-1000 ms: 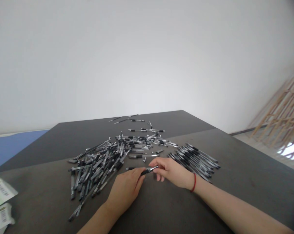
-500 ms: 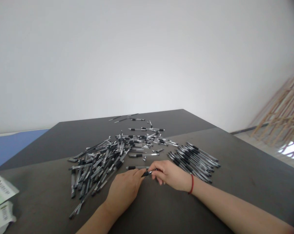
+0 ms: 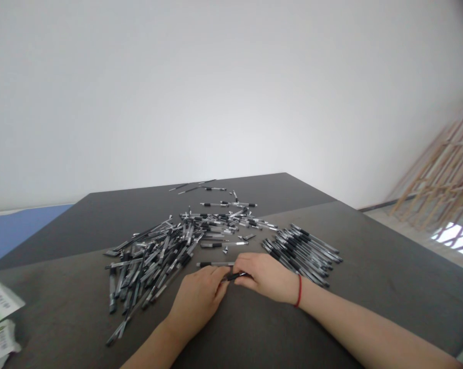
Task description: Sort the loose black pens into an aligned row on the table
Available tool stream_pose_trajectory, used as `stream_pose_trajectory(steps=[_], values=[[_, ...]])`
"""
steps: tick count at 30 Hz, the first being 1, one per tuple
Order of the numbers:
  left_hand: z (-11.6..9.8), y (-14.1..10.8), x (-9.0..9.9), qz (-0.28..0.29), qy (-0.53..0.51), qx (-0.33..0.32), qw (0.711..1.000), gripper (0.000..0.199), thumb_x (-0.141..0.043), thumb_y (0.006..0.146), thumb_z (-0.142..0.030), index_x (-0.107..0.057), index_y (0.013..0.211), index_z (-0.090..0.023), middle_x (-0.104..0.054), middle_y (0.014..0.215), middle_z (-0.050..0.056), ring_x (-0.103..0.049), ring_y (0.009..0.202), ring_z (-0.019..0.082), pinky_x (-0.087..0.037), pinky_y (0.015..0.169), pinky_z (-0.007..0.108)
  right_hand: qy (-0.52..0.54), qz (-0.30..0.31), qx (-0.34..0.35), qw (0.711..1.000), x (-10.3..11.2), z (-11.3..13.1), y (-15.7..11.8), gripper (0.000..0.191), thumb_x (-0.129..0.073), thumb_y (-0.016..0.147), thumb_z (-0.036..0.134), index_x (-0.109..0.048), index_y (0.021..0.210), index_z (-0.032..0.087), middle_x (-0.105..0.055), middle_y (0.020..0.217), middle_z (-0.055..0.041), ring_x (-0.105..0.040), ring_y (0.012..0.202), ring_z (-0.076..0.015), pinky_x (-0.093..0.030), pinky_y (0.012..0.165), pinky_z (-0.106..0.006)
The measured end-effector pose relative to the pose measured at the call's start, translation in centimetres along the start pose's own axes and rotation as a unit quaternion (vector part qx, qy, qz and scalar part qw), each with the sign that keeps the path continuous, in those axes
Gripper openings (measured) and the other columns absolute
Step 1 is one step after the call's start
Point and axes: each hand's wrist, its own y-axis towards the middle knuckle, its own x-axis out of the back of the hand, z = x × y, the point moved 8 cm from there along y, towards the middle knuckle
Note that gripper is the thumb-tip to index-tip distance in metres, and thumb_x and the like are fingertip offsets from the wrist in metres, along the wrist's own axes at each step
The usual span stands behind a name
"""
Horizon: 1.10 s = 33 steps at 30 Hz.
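Note:
Low over the table's front part, both my hands meet on one pen (image 3: 234, 276) with a dark grip. My left hand (image 3: 199, 293) is closed on its left end, and my right hand (image 3: 269, 277), with a red cord at the wrist, pinches its right end. Fingers cover much of the pen. Just beyond them lies another pen (image 3: 212, 264), partly hidden by my fingers. To the left spreads a tangled heap of pens and pen parts (image 3: 154, 266). On the right, several pens (image 3: 302, 253) lie side by side in a slanted row.
The dark table (image 3: 377, 277) reaches toward a white wall (image 3: 231, 92). Loose pens (image 3: 216, 189) and thin refills (image 3: 190, 190) lie near its far edge. Labelled packets (image 3: 1, 302) sit at the left front. A wooden rack (image 3: 442, 169) stands beyond the right edge.
My right hand's fingers have drawn in around the pen; before, they were more spread below it. My left hand has barely moved. The whole view has shifted slightly.

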Motion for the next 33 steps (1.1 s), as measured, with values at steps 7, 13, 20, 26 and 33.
stream_pose_trajectory(steps=[7,13,20,26,33], values=[[2.1,0.3,0.4,0.002,-0.012,0.105,0.994,0.017,-0.047,0.086,-0.026,-0.05,0.102,-0.023,-0.065,0.08,-0.001,-0.064,0.075,0.016,-0.039,0.062,0.023,-0.063,0.003,-0.091,0.994,3.0,-2.7,-0.7,0.012,-0.057,0.084,0.026,-0.065,0.082,0.018,-0.059,0.086,-0.0039,-0.055,0.083,-0.016,-0.038,0.072,-0.024],[2.5,0.4,0.7,-0.022,-0.042,0.12,0.992,0.024,-0.047,0.085,-0.022,-0.04,0.108,-0.021,-0.055,0.067,-0.005,-0.059,0.064,0.014,-0.033,0.057,0.021,-0.12,0.087,-0.153,0.977,2.8,-4.1,-4.5,0.013,-0.057,0.081,0.028,-0.062,0.076,0.017,-0.063,0.08,-0.0032,-0.058,0.074,-0.0166,-0.034,0.063,-0.025],[2.5,0.5,0.6,-0.008,-0.039,0.127,0.991,0.016,-0.045,0.087,-0.023,-0.043,0.102,-0.022,-0.053,0.066,-0.006,-0.058,0.062,0.012,-0.031,0.056,0.021,-0.203,0.093,-0.248,0.943,2.6,-5.1,-7.4,0.011,-0.054,0.081,0.025,-0.061,0.078,0.017,-0.066,0.083,-0.0063,-0.061,0.076,-0.0198,-0.035,0.061,-0.026],[2.4,0.4,0.8,-0.013,-0.033,0.111,0.993,0.015,-0.043,0.087,-0.023,-0.044,0.102,-0.022,-0.054,0.068,-0.006,-0.059,0.064,0.012,-0.033,0.057,0.021,-0.272,0.064,-0.142,0.95,3.0,-3.6,-5.4,0.007,-0.055,0.081,0.016,-0.061,0.086,0.017,-0.062,0.09,-0.0086,-0.057,0.085,-0.0215,-0.038,0.068,-0.029],[2.2,0.4,0.9,-0.027,-0.039,0.096,0.994,0.014,-0.045,0.085,-0.023,-0.045,0.1,-0.022,-0.051,0.065,-0.007,-0.056,0.06,0.012,-0.032,0.056,0.021,-0.301,0.047,0.02,0.952,3.4,-3.5,-3.5,0.02,-0.04,0.094,0.02,-0.059,0.087,0.017,-0.056,0.089,-0.0067,-0.05,0.084,-0.0196,-0.037,0.073,-0.031]])
